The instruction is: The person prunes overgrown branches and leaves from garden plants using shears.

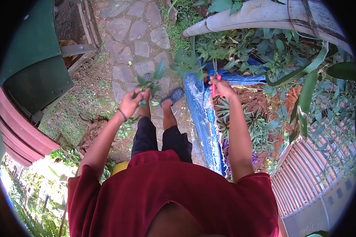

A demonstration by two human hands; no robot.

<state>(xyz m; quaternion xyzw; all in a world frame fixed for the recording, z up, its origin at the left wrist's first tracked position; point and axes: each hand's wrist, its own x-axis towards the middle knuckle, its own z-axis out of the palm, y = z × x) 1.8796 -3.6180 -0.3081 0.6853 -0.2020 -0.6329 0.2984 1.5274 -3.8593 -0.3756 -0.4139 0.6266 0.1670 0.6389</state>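
My left hand (131, 103) is closed around a bunch of leafy cuttings (154, 78), whose green leaves stick out above the fingers over the stone path. A dark band circles that wrist. In my right hand (225, 89) is a pair of scissors (214, 91) with red handles, blades pointing away from me. The scissors are above the corner of a raised bed edged with blue plastic sheeting (199, 114). Close to the blades, a leafy branch (186, 65) blurs across the view between the two hands.
A flagstone path (141, 49) runs ahead under my feet in grey clogs (173, 96). Spiky plants (257, 130) grow in brown soil inside the bed. A thick pale pole (257, 17) crosses the upper right. Green panels (31, 47) and a reddish corrugated roof (21, 128) stand at left.
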